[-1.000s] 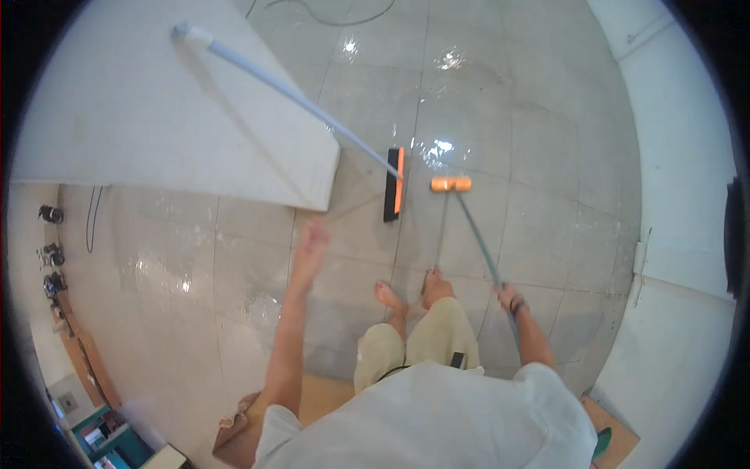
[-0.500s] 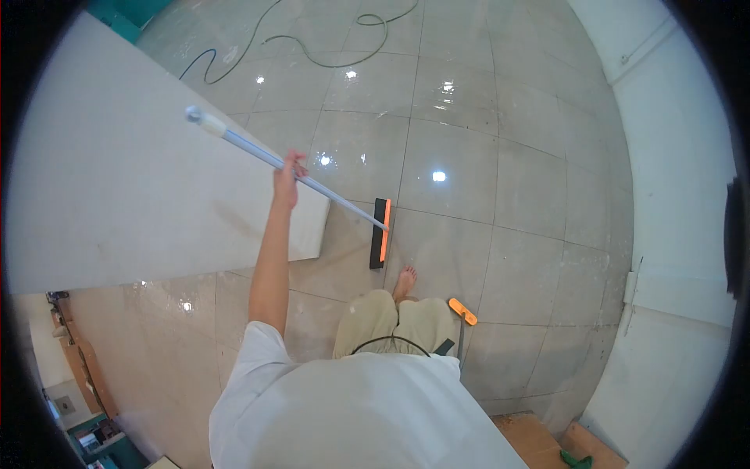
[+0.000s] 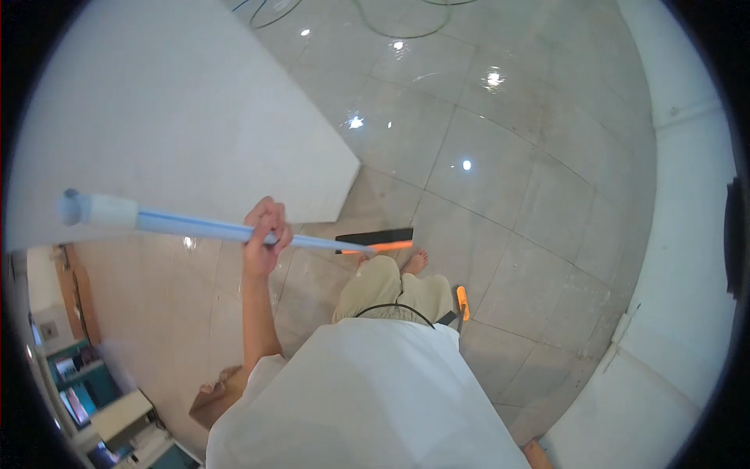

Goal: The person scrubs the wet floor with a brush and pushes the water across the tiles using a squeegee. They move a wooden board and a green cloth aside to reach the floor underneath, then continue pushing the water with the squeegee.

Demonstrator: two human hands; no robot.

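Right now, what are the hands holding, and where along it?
The left hand grips the squeegee's pale blue pole partway along, nearer its capped top end. The right hand is out of view.

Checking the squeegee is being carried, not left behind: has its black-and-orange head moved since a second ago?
Yes. The squeegee head has come back from beyond the white slab corner to the person's feet, now turned crosswise.

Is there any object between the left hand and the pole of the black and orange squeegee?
Nothing visible does. The left hand is already closed around the light blue pole, skin on pole. The pole runs down to the squeegee head on the tiled floor, near the bare feet.
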